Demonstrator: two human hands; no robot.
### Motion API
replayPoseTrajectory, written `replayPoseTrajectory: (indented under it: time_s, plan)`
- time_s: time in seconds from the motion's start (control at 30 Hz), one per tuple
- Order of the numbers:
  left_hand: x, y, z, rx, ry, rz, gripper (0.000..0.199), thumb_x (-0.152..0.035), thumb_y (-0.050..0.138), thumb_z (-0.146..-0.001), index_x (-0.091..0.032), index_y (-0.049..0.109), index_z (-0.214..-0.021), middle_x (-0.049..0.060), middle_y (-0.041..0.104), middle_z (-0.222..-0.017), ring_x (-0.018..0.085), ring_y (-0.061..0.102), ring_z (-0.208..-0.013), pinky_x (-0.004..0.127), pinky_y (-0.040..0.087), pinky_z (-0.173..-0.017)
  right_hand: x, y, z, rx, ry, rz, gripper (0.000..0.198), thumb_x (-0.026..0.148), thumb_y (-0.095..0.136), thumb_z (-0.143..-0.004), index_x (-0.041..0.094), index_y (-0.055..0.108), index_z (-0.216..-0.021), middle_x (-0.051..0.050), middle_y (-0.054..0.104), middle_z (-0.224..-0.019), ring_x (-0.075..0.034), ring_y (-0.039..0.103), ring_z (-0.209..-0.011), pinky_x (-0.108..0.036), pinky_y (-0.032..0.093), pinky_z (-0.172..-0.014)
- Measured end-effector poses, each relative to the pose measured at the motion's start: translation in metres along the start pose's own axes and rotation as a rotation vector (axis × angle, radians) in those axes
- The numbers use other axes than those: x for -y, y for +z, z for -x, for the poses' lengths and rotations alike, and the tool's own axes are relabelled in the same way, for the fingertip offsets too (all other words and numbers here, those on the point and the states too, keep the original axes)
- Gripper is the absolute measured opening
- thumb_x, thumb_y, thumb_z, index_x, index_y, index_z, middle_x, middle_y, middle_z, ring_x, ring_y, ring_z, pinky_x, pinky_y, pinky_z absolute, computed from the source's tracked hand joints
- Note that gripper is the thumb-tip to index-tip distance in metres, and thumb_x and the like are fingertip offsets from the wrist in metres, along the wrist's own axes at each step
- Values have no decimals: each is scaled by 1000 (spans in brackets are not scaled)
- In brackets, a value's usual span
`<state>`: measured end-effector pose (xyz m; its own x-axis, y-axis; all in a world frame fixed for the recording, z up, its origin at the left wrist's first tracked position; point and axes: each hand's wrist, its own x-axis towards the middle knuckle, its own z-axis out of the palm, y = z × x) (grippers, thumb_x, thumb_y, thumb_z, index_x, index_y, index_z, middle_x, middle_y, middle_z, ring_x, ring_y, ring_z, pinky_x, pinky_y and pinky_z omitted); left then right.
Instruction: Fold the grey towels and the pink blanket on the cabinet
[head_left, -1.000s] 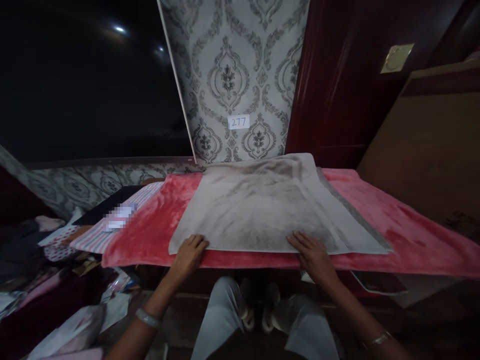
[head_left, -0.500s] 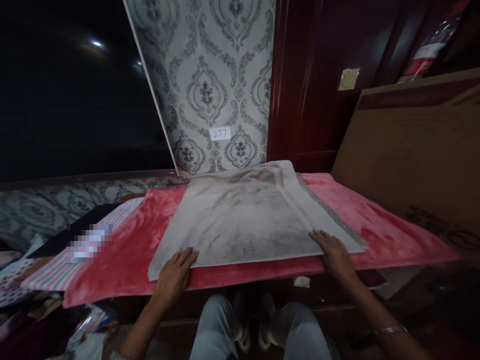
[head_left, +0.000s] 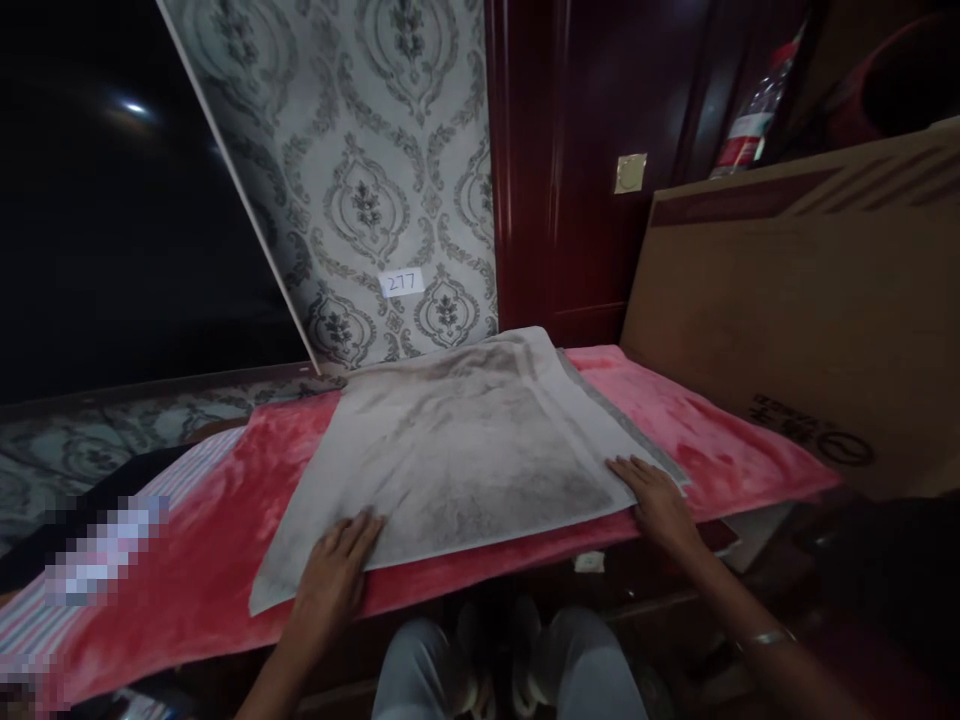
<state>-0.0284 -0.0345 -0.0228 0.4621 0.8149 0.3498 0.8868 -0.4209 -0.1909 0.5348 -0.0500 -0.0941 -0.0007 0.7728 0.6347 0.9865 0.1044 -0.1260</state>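
A grey plush towel (head_left: pixel 465 440), folded in layers, lies spread over a pink plush blanket (head_left: pixel 187 560). Its surface has soft wrinkles and darker brushed patches. My left hand (head_left: pixel 337 565) rests palm down on the towel's near left part, fingers stretched forward. On the near right corner lies my right hand (head_left: pixel 660 505), also flat with its fingers extended. Neither hand grips the cloth. The blanket's front edge hangs just below the towel's near edge.
A striped cloth (head_left: pixel 187 465) lies at the left, partly under the blanket. A large dark screen (head_left: pixel 135 220) stands behind. At the right leans a cardboard box (head_left: pixel 795 310), with a plastic bottle (head_left: pixel 750 120) behind it. My knees (head_left: pixel 420 660) are below the front edge.
My view has turned to the right, so the surroundings sit further left. My right hand has slid outward, closer to the towel's right corner. Both hands stay flat on the towel.
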Motion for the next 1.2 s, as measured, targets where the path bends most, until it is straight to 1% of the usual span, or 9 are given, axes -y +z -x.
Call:
replayPoseTrajectory:
  time_s: [0.1, 0.4, 0.53, 0.63, 0.7, 0.8, 0.9, 1.03, 1.2]
  plan:
    - [-3, 7, -4, 50, 38, 37, 78, 4, 40, -75, -30, 61, -142, 4, 58, -149, 28, 54, -136, 46, 49, -106, -5, -7, 1, -7, -6, 12, 76, -3, 39, -69, 23, 67, -135, -5, 67, -136, -27, 55, -135, -53, 44, -111]
    - [-8, 17, 9, 86, -35, 125, 75, 4, 36, -80, -28, 60, -143, 6, 59, -147, 26, 52, -139, 47, 47, -111, -21, 3, 29, 40, -35, -87, 73, 6, 42, -72, 26, 64, -139, -4, 62, -143, -26, 52, -138, -53, 46, -111]
    - [-1, 4, 11, 72, -27, 221, 66, -3, 45, -79, -26, 65, -137, 8, 62, -143, 26, 56, -136, 46, 49, -111, -52, -11, 20, 223, -42, -301, 56, 29, 51, -80, 29, 70, -132, -5, 63, -140, -30, 55, -135, -51, 50, -108]
    - [11, -19, -1, 136, 13, 407, 44, -24, 55, -88, -27, 72, -128, 7, 69, -134, 25, 65, -125, 40, 53, -106, -68, -31, 0, 366, 51, -451, 49, 43, 53, -84, 30, 74, -126, -4, 67, -135, -31, 63, -124, -45, 55, -102]
    - [17, -32, -21, 193, 4, 525, 39, -37, 51, -94, -28, 73, -125, 5, 73, -128, 23, 69, -117, 36, 55, -102, -66, -39, -23, 340, 182, -471, 48, 46, 52, -86, 27, 75, -124, -5, 69, -131, -31, 67, -119, -43, 56, -101]
    - [19, -35, -69, 174, -5, 578, 43, -37, 43, -99, -25, 70, -130, 5, 72, -130, 21, 68, -119, 36, 53, -105, -48, -34, -68, 226, 347, -410, 49, 44, 51, -87, 19, 76, -120, -10, 73, -123, -31, 69, -115, -42, 56, -99]
    - [15, -15, -129, 131, 29, 497, 45, -33, 44, -98, -20, 64, -137, 10, 63, -142, 23, 60, -132, 41, 46, -113, -31, -9, -118, 190, 386, -322, 47, 36, 49, -87, 16, 74, -121, -11, 75, -117, -28, 72, -106, -39, 58, -93]
    - [14, 19, -204, 188, 41, 350, 54, -33, 48, -97, -15, 52, -148, 17, 45, -157, 28, 43, -146, 48, 38, -118, -27, 30, -173, 177, 414, -175, 47, 29, 49, -85, 17, 73, -123, -10, 78, -103, -24, 75, -94, -34, 59, -81]
    - [26, 46, -264, 313, -83, 237, 57, -35, 38, -101, -17, 42, -154, 19, 34, -163, 32, 31, -152, 58, 33, -117, -32, 71, -212, 209, 505, -48, 47, 31, 52, -85, 16, 73, -125, -13, 78, -98, -27, 74, -88, -36, 58, -74]
